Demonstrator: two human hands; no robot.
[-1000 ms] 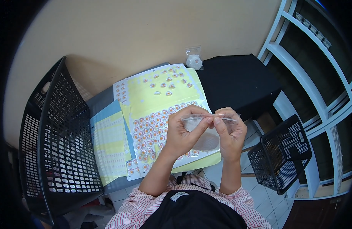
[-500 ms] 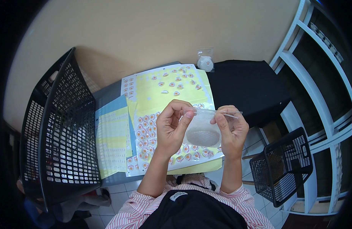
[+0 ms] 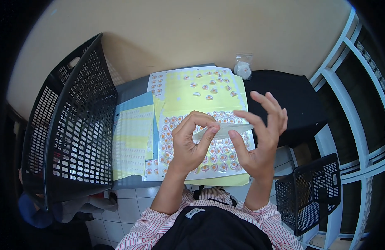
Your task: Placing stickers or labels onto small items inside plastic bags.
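Between thumb and fingers, my left hand pinches the corner of a clear plastic zip bag, which is tilted nearly edge-on. My right hand is open at the bag's other end, fingers spread and thumb beside its lower edge; whether a fingertip touches the bag I cannot tell. Beneath both hands lies a yellow and white sheet bearing many small round stickers, closely rowed on the near half and scattered on the far half. What the bag contains is hard to see at this angle.
A large black plastic basket stands at the left, beside yellow-white sheets on a blue folder. Against the wall leans another zip bag with white round contents. Black cloth covers the right side; a smaller black basket sits lower right.
My right hand has let go of the bag's edge and spread its fingers upward. The bag has tipped from facing me to nearly edge-on. The view has shifted slightly.
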